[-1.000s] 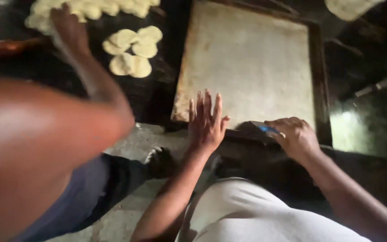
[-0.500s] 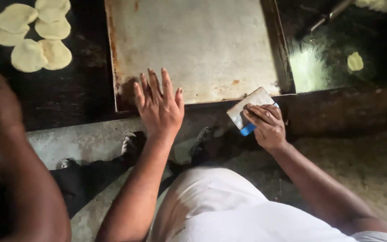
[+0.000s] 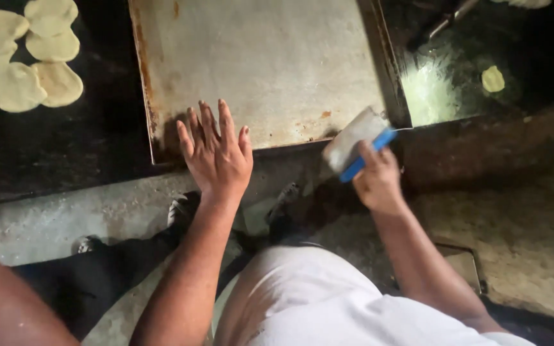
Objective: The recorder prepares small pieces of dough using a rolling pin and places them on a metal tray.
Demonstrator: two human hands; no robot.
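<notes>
My left hand (image 3: 216, 154) lies flat with fingers spread on the near edge of a large floury metal tray (image 3: 270, 57). My right hand (image 3: 376, 179) grips a scraper (image 3: 354, 141) with a metal blade and a blue handle, held just off the tray's near right corner. The blade tilts up toward the tray's corner. My white apron (image 3: 328, 301) fills the bottom of the view.
Several flat rounds of raw dough (image 3: 27, 61) lie on the dark surface at the far left. Another person's bare arm (image 3: 8, 307) shows at the bottom left. A small dough piece (image 3: 493, 79) and a metal tool (image 3: 444, 22) lie at the far right. Below is a concrete floor (image 3: 520, 224).
The view has shifted so the tray sits closer. My right hand has lifted the scraper a little higher toward the tray's corner. My left hand stays flat on the tray's edge.
</notes>
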